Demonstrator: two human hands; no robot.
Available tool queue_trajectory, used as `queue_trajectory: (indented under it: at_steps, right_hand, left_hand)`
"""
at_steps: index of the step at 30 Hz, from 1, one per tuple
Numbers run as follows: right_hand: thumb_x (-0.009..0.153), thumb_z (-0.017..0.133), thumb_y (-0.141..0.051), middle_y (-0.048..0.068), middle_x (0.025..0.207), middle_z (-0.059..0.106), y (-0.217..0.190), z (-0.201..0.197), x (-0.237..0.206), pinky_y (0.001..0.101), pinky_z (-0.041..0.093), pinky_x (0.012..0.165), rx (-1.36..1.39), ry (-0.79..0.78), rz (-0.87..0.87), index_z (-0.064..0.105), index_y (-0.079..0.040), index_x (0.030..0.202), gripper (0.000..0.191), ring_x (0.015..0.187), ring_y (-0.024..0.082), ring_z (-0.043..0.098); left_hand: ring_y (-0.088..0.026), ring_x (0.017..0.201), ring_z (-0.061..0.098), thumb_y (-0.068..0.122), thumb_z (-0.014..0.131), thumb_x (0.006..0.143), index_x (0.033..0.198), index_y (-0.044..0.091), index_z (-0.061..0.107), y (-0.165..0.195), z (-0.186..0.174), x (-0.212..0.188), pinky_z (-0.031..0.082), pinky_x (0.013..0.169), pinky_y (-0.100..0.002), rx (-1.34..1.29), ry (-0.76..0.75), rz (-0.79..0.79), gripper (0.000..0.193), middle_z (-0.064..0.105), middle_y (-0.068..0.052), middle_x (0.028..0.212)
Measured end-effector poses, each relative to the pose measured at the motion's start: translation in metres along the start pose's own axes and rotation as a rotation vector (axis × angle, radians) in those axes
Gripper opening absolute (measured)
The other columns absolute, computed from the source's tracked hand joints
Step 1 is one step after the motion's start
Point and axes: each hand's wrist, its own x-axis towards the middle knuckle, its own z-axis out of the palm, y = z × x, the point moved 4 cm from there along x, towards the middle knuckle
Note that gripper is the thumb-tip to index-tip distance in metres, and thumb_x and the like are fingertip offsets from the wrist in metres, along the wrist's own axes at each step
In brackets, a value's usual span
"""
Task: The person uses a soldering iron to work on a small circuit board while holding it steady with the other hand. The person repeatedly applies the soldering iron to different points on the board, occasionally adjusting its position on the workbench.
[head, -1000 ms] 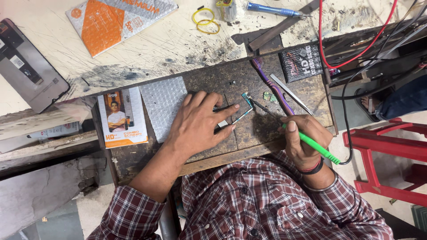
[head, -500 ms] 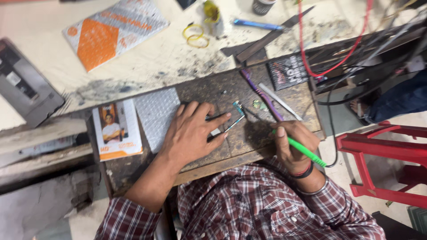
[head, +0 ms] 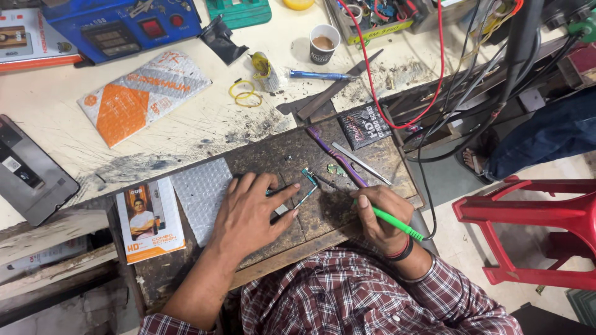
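I saw the small circuit board [head: 306, 185] lying on the dark wooden work board [head: 379, 164] at the near edge of the tabletop [head: 186, 133], between my 2 hands. My left hand [head: 251, 214] lay flat and spread on the board, its fingertips [head: 292, 188] pressing the circuit board down, so that grip was open and pinning rather than clasping. My right hand [head: 379, 217] had its grip closed around a green-handled soldering iron [head: 397, 224], held like a pen, with the dark tip [head: 323, 180] at the circuit board's right edge. Just beyond the tip lay a purple toothbrush [head: 335, 155] and a pair of metal tweezers [head: 360, 163], side by side. A patch of bubble wrap [head: 202, 195] sat just left of my left hand, and a printed card packet [head: 149, 218] lay further left. Toward the far edge stood a paper cup [head: 325, 43], with a blue pen [head: 320, 75] near it and 2 yellow rubber bands [head: 245, 94] to their left.
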Motion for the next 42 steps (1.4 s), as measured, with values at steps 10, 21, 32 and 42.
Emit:
queue_trajectory:
  at_steps: [10,21,32,42]
  right_hand:
    - [0.104,0.058,-0.013,0.01,0.079,0.07,0.006,-0.002,-0.005,0.0278,0.052,0.06,0.073,0.062,0.087,0.07,0.003,0.093,0.023,0.062,0.015,0.067]
    - [0.114,0.058,-0.021,0.015,0.088,0.069,0.029,-0.006,-0.027,0.0295,0.052,0.07,0.117,0.21,0.041,0.067,0.004,0.101,0.03,0.075,0.022,0.067]
    - [0.111,0.054,-0.016,0.015,0.091,0.072,0.006,-0.003,-0.016,0.0302,0.054,0.069,-0.047,-0.042,-0.03,0.066,0.004,0.099,0.026,0.073,0.021,0.068]
    - [0.109,0.057,-0.014,0.014,0.089,0.073,0.002,-0.001,-0.009,0.0318,0.055,0.071,-0.105,-0.097,-0.027,0.066,0.002,0.094,0.023,0.075,0.024,0.07]
  left_hand:
    - [-0.027,0.101,0.058,0.051,0.074,0.08,0.134,0.017,0.067,-0.009,0.004,-0.007,0.047,0.089,-0.047,-0.009,0.143,0.069,0.065,0.065,-0.009,0.111]
    - [-0.027,0.122,0.06,0.04,0.061,0.101,0.142,0.009,0.058,-0.02,-0.005,-0.032,0.054,0.104,-0.044,-0.101,0.723,0.243,0.052,0.057,-0.02,0.136]
    - [-0.032,0.132,0.051,0.039,0.086,0.074,0.128,0.013,0.068,-0.01,-0.003,-0.007,0.037,0.113,-0.051,-0.138,0.165,0.057,0.063,0.059,-0.01,0.136]
    - [-0.031,0.133,0.049,0.039,0.086,0.074,0.122,0.015,0.073,-0.009,-0.002,-0.01,0.036,0.114,-0.051,-0.141,0.171,0.061,0.055,0.059,-0.008,0.137]
